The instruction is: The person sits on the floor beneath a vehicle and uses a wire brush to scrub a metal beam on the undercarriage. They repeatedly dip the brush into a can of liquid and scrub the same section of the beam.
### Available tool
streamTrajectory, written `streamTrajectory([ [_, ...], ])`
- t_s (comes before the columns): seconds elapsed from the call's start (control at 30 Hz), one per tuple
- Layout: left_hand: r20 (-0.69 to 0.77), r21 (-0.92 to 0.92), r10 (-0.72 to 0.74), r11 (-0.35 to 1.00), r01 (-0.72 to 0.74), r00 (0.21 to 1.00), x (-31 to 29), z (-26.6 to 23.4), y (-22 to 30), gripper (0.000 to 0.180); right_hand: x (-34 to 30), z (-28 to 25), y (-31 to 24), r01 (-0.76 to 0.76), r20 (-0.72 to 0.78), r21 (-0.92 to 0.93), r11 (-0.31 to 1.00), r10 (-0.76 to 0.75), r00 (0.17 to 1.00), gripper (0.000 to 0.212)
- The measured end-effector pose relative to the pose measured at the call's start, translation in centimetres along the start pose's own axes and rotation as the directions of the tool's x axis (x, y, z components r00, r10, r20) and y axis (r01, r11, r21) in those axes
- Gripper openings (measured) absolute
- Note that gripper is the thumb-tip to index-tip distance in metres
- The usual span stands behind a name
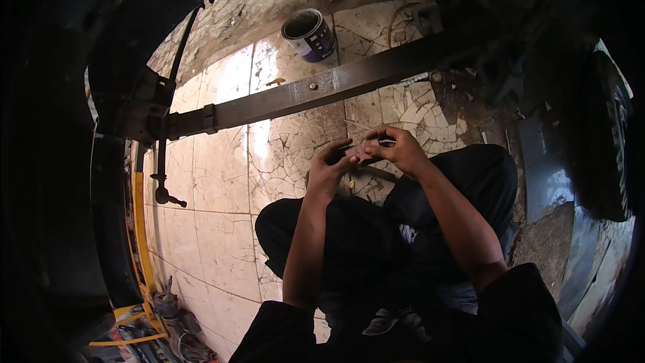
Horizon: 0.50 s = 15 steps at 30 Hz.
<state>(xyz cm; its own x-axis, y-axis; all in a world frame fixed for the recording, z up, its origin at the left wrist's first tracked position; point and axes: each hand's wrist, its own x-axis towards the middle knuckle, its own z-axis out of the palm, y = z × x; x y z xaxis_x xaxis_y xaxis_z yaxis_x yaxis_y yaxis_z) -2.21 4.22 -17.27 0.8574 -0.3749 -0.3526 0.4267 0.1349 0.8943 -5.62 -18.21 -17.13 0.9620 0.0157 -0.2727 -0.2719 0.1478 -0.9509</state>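
Note:
Above my knees, both hands come together on a small reddish-brown flat piece (359, 152) that looks like a scrap of sandpaper, though its kind is not certain. My left hand (328, 165) pinches its left end between thumb and fingers. Its right end sits between the thumb and curled fingers of my right hand (401, 151). Fingers cover part of the piece. A long dark metal beam (289, 97) crosses just beyond my hands, apart from them.
An open paint can (308, 35) stands on the cracked tile floor (215, 195) past the beam. At left hangs a thin rod (163, 161) with a jointed end. Yellow frame bars (141, 228) and metal parts (178, 323) lie lower left. A dark tyre (601, 141) is at right.

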Motion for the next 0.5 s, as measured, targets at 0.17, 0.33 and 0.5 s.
streamTrajectory([
  [0.17, 0.021, 0.029, 0.001, 1.000, -0.002, 1.000, 0.4, 0.0, 0.5, 0.060, -0.2, -0.2, 0.0, -0.217, 0.111, 0.236, 0.947, 0.196, 0.974, 0.043],
  [0.33, -0.049, 0.163, -0.044, 0.985, 0.051, 0.998, 0.3, 1.3, 1.0, 0.058, 0.5, -0.3, 0.2, -0.178, 0.052, 0.067, 0.982, 0.175, 0.983, 0.038],
  [0.5, -0.069, 0.225, -0.038, 0.973, 0.052, 0.997, 1.3, 0.7, 0.2, 0.050, 1.4, -0.1, 1.7, -0.048, -0.004, -0.138, 0.989, 0.048, 0.999, 0.029],
])
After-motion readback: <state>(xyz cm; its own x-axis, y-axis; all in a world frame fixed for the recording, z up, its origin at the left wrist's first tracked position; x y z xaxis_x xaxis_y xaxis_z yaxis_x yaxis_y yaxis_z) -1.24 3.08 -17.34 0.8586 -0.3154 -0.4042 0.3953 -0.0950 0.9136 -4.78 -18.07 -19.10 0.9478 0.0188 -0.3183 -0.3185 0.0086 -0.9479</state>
